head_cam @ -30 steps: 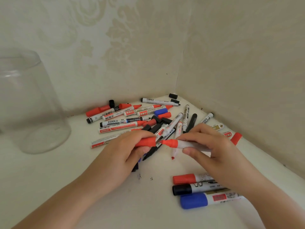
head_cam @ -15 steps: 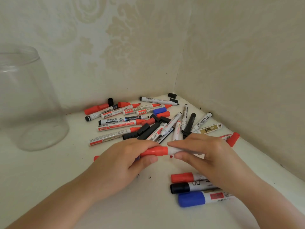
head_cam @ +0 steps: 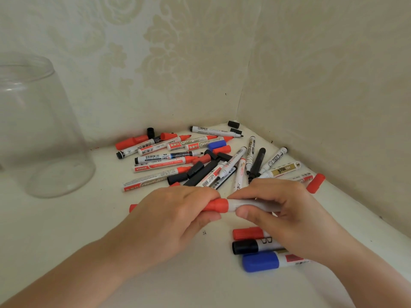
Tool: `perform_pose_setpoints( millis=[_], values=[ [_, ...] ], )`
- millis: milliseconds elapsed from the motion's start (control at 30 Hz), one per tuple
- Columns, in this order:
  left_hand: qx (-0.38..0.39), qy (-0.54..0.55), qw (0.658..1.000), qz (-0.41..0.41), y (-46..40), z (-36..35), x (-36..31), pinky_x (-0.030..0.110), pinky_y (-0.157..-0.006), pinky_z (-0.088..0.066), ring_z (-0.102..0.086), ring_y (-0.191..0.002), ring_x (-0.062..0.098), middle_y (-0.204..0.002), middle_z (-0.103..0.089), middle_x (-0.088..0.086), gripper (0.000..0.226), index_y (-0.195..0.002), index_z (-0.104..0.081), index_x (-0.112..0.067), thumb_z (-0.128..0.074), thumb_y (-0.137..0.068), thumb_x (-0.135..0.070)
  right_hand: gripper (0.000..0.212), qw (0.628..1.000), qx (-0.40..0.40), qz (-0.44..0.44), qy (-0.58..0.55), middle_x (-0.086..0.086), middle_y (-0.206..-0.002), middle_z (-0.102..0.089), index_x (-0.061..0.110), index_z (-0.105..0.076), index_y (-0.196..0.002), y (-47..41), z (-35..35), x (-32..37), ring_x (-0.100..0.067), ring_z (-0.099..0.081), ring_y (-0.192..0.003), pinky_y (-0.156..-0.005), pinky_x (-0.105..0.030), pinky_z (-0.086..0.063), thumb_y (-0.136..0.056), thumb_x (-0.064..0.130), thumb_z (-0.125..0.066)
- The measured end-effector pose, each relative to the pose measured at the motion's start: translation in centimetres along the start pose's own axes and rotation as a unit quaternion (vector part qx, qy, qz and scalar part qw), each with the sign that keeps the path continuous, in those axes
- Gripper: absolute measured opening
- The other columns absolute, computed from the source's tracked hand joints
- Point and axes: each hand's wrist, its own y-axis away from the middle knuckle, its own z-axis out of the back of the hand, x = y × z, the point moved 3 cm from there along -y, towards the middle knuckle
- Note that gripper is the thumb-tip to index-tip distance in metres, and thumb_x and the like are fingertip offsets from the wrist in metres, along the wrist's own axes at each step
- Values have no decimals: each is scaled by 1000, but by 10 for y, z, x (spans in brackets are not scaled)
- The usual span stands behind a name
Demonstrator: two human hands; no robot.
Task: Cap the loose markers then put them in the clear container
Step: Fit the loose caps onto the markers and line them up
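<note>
Holding: we grip one red-capped marker (head_cam: 231, 205) level above the white surface (head_cam: 66, 241), both hands meeting at its middle.
Left hand (head_cam: 169, 221): our fingers curl over the red cap (head_cam: 216, 205), thumb underneath, clamped on it; the cap sits on the white barrel with no nib showing.
Right hand (head_cam: 287, 210): our fingers and thumb pinch the white barrel just beside the cap's edge; the far end of the barrel is hidden under the hand.
Nearest row: three capped markers lie side by side under our right wrist, a blue-capped marker (head_cam: 262, 262) closest, a black-capped marker (head_cam: 245, 246) next, a red-capped one (head_cam: 248, 233) beyond; their barrels are partly hidden by the hand.
Beside the left hand: a red tip (head_cam: 133, 207) pokes out from behind our knuckles; we cannot tell what it belongs to.
Pile: beyond our hands the loose markers (head_cam: 169, 162) lie crossed in a heap toward the corner, several with bare nibs, with separate caps among them, such as a loose red cap (head_cam: 315, 183) at the right and a black cap (head_cam: 233, 124) in the corner itself.
Clear container (head_cam: 42, 130): it stands upright at the far left, well apart from the pile, with no marker visible in it.
Walls: cream patterned wallpaper (head_cam: 178, 63) meets in a corner behind the pile.
</note>
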Motion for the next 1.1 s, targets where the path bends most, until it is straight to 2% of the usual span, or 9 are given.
perform_pose_setpoints(
  millis=[200, 334, 467, 534, 634, 734, 934, 1001, 1101],
  values=[
    [19, 14, 1000, 7, 2, -2, 2, 19, -48, -42, -49, -64, 2, -72, -60, -15, 30, -97, -48, -28, -27, -93, -47, 23, 999, 18, -24, -12, 18, -83, -67, 39, -66, -97, 1, -6, 1, -9, -62, -83, -71, -35, -52, -78, 47, -56],
    [23, 7, 999, 36, 1, -11, 5, 15, -52, -41, -49, -76, -3, -79, -60, -20, 27, -96, -50, -31, -30, -90, -49, 8, 997, 39, -63, -5, 18, -87, -65, 45, -63, -89, -1, -5, -6, -4, -58, -85, -77, -32, -50, -82, 42, -59],
    [58, 57, 996, 45, -2, -21, 6, 7, -63, -36, -38, -85, -22, -78, -42, -33, 32, -104, -50, -41, -33, -83, -58, 13, 990, 111, -78, 41, 22, -92, -61, 43, -61, -94, 0, 5, -13, 3, -52, -95, -83, -16, -42, -84, 34, -59],
    [55, 79, 994, 52, 0, -19, 8, 4, -74, -36, -40, -87, -20, -80, -46, -30, 34, -108, -47, -44, -34, -81, -59, 13, 986, 119, -91, 75, 23, -91, -59, 42, -62, -94, 3, 15, -22, 4, -51, -95, -82, -15, -41, -84, 33, -61],
    [28, 89, 992, 85, 4, -12, 15, 6, -74, -36, -46, -84, -12, -87, -50, -27, 31, -102, -51, -44, -35, -80, -57, 17, 969, 161, -132, 134, 26, -95, -56, 39, -65, -100, 8, 24, -37, 7, -49, -95, -85, -18, -40, -84, 36, -60],
    [31, 83, 992, 89, 3, -11, 17, 4, -74, -36, -48, -83, -14, -90, -49, -38, 29, -97, -56, -41, -33, -82, -52, 19, 963, 183, -155, 124, 20, -96, -59, 39, -66, -103, 10, 26, -41, 3, -51, -89, -79, -17, -41, -86, 36, -58],
    [52, 84, 990, 102, 2, -15, 19, 12, -75, -41, -48, -86, -12, -91, -50, -36, 25, -96, -53, -46, -33, -82, -52, 17, 973, 177, -122, 83, 20, -91, -60, 39, -67, -100, 5, 15, -29, 2, -53, -86, -76, -16, -43, -86, 33, -59],
    [37, 78, 989, 122, 1, -12, 20, 15, -66, -44, -51, -86, -8, -92, -52, -34, 17, -93, -55, -47, -40, -86, -51, 16, 981, 140, -116, 69, 21, -90, -61, 39, -67, -98, 4, 19, -27, 4, -53, -87, -76, -13, -42, -86, 32, -59],
    [-7, 86, 982, 167, 1, -8, 24, 14, -67, -40, -51, -88, -6, -87, -57, -27, 12, -83, -58, -48, -51, -88, -39, 16, 987, -58, -139, 63, 20, -83, -62, 38, -68, -89, 2, 43, -38, 3, -53, -79, -67, -9, -38, -84, 24, -61]
  ],
)
